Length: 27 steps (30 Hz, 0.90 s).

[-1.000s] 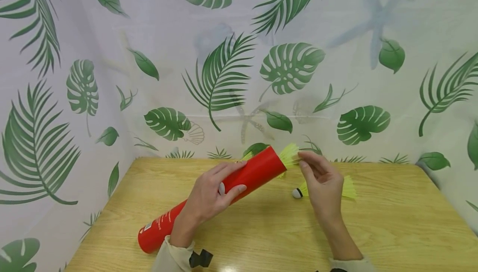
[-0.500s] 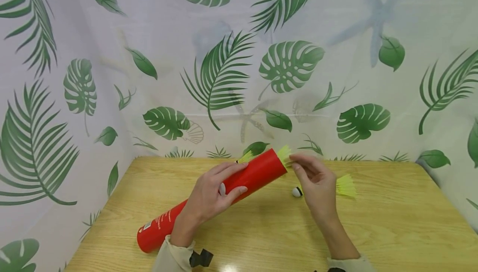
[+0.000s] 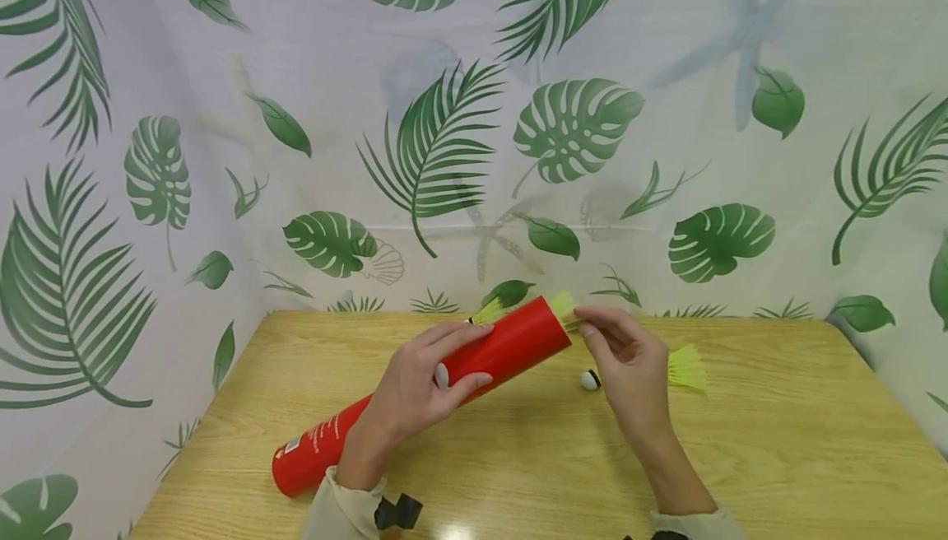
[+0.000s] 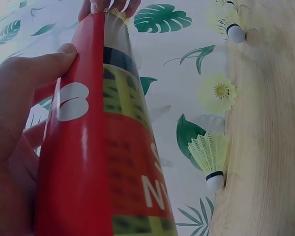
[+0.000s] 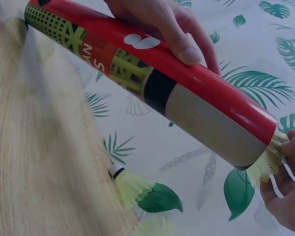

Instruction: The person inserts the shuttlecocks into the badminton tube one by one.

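My left hand (image 3: 415,384) grips a red cardboard shuttlecock tube (image 3: 518,338) around its upper half. The tube slants, its lower end near the table's left front and its mouth raised to the right. My right hand (image 3: 633,367) pinches the skirt edge of a yellow shuttlecock (image 3: 563,307) in the mouth; its cork is hidden inside. From the right wrist view, the frilled skirt (image 5: 270,157) sticks out between the rim and my fingertips (image 5: 268,194). A clear side with green and black print (image 4: 123,93) shows in the left wrist view.
One yellow shuttlecock (image 3: 686,369) lies on the wooden table (image 3: 778,441) behind my right hand. Another shuttlecock (image 3: 486,312) lies near the back edge beyond the tube, and a third (image 4: 219,91) shows its round skirt in the left wrist view. A leaf-print cloth (image 3: 459,219) hangs behind.
My right hand has moved left toward the tube, and the shuttlecock has slid deeper into the mouth, with less skirt showing. Over the last half second almost nothing moves.
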Available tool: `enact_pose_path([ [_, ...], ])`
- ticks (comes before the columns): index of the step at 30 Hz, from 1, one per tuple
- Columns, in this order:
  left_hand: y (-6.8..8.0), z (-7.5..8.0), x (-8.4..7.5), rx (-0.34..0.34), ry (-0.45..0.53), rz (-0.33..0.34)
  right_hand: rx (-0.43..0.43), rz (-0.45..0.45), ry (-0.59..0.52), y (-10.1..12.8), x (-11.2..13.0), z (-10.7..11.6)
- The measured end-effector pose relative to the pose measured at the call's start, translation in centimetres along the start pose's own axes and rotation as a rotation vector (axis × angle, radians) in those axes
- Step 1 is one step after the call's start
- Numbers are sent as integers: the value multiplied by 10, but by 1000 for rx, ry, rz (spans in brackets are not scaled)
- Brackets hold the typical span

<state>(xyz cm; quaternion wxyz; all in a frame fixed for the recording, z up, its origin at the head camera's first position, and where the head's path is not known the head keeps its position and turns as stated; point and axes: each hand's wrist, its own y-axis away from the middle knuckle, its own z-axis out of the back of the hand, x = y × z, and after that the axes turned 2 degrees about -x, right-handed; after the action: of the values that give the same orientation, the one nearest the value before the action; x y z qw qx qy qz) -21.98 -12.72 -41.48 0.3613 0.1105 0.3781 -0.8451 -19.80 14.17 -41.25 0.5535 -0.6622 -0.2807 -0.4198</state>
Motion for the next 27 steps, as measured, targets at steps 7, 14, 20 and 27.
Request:
enact_pose_path([
  [7, -1, 3, -1, 12, 24, 13, 8, 19, -21, -1, 3, 2],
  [14, -1, 4, -1, 10, 36, 7, 94, 52, 35, 3, 3, -3],
  [20, 0, 2, 0, 7, 50, 5, 117, 39, 44, 6, 5, -6],
  [27, 1, 2, 2, -6, 52, 3, 125, 30, 54, 6, 7, -6],
])
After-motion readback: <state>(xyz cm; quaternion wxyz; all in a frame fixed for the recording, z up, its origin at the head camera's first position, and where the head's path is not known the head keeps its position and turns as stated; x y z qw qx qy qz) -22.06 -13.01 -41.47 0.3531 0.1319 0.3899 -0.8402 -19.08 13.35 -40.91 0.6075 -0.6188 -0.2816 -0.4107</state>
